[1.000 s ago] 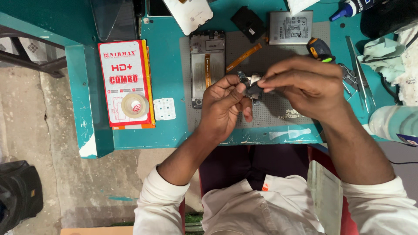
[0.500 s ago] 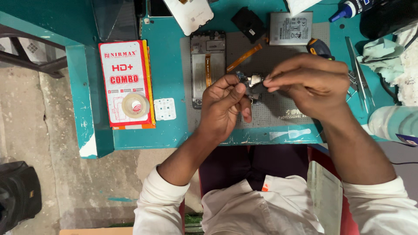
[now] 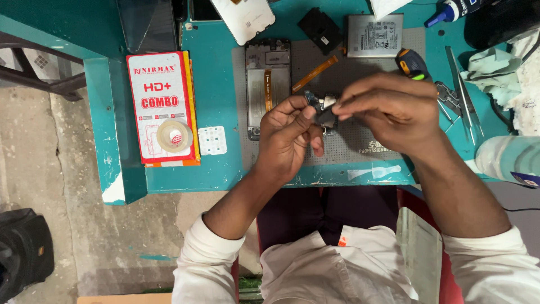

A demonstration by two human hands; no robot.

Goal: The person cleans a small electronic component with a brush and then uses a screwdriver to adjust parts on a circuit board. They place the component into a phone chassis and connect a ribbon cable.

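Observation:
Over the grey work mat [image 3: 365, 141], my left hand [image 3: 289, 141] and my right hand [image 3: 394, 110] pinch a small phone circuit board [image 3: 322, 106] between their fingertips. The board is dark with metal parts and is mostly hidden by my fingers. Just left of my hands, an opened phone frame [image 3: 268, 84] lies on the mat with an orange flex strip down its middle. A loose orange flex cable [image 3: 315, 73] lies beyond my hands.
On the teal bench [image 3: 219, 169]: a red and white flat package [image 3: 163, 107] with a tape roll [image 3: 173, 136] on it, a white phone back cover [image 3: 244, 17], a battery [image 3: 374, 35], a screwdriver [image 3: 412, 63], tweezers [image 3: 461, 93], a glue bottle [image 3: 450, 11], cloths at right.
My hands have barely shifted; the fingers adjust their pinch on the small board and my right hand sits slightly lower.

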